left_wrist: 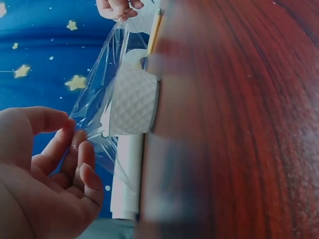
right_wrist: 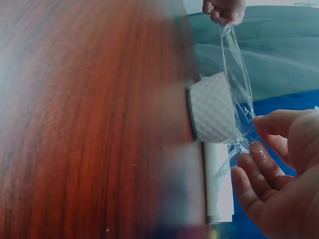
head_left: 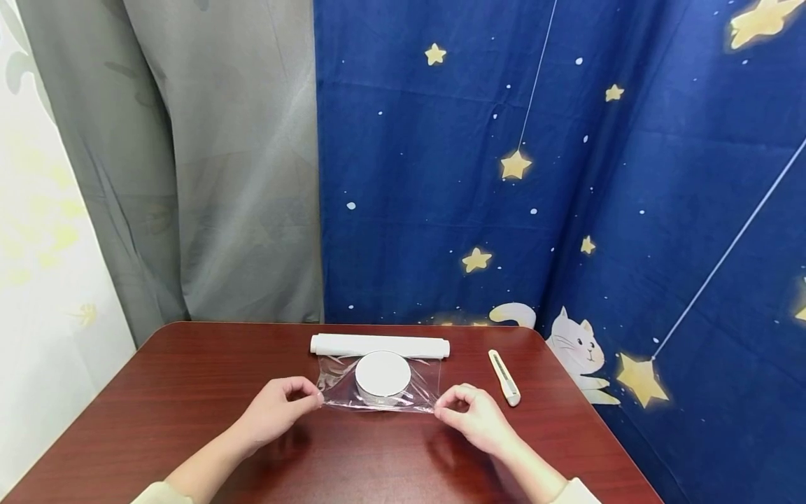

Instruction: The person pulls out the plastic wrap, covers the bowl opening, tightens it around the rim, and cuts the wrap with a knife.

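Observation:
A sheet of clear cling film [head_left: 340, 393] runs from a white roll [head_left: 378, 345] at the back of the table and stretches above a white bowl [head_left: 383, 374]. Seen from the side, the bowl [left_wrist: 133, 101] has a diamond-patterned wall and tapers toward its base. My left hand [head_left: 283, 409] pinches the film's near left corner between thumb and fingertips. At the near right corner, my right hand [head_left: 474, 418] pinches the film the same way. Between the hands the front edge is drawn taut, just on the near side of the bowl. Both hands are raised off the table.
A cream utility knife [head_left: 504, 378] lies right of the bowl, beyond my right hand. The dark red wooden table [head_left: 352, 462] ends behind the roll, where a grey curtain [head_left: 245, 175] and a blue starry curtain [head_left: 434, 175] hang.

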Available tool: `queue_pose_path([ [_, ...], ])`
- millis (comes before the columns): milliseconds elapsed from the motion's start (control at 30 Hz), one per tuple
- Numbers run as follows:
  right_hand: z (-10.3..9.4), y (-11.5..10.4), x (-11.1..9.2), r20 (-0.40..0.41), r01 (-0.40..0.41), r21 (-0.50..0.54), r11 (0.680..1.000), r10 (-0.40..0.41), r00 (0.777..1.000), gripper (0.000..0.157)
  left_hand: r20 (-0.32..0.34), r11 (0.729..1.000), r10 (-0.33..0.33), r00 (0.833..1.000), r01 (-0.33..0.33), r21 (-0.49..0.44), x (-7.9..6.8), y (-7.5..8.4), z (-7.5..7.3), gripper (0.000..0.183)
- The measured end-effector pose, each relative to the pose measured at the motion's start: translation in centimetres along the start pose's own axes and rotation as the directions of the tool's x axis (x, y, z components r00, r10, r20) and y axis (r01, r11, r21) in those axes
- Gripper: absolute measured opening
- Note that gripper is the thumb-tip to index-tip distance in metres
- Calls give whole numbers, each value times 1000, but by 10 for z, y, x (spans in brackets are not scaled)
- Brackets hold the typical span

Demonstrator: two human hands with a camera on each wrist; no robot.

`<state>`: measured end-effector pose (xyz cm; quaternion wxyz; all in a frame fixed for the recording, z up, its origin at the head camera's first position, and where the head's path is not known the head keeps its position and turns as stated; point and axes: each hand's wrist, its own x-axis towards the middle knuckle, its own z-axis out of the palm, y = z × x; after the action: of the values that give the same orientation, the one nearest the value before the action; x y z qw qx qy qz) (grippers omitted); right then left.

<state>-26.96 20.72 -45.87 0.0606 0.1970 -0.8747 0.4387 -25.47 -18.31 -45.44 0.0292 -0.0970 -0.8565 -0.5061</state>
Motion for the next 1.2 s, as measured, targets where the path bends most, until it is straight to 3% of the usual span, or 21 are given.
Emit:
queue_pose_path([
  [233,7,10,2,58,-15,-71,997,19,998,8,70,999,25,997,-27,23,1,-11,4,8],
  [633,14,17,9,96,-8,-158,987,23,995,10,135,998,37,990,-44,48,5,-22,11,6],
  [833,18,18,14,56,-62,-175,983,73,996,25,63,997,-23,998,19,73,6,-20,18,28],
  [1000,23,15,13,-12,-112,-138,984,111,994,23,-44,995,-66,997,69,68,5,-18,24,24],
  [1200,28,13,14,18,-152,-45,987,153,988,27,-89,992,-120,989,123,37,6,-14,30,29],
])
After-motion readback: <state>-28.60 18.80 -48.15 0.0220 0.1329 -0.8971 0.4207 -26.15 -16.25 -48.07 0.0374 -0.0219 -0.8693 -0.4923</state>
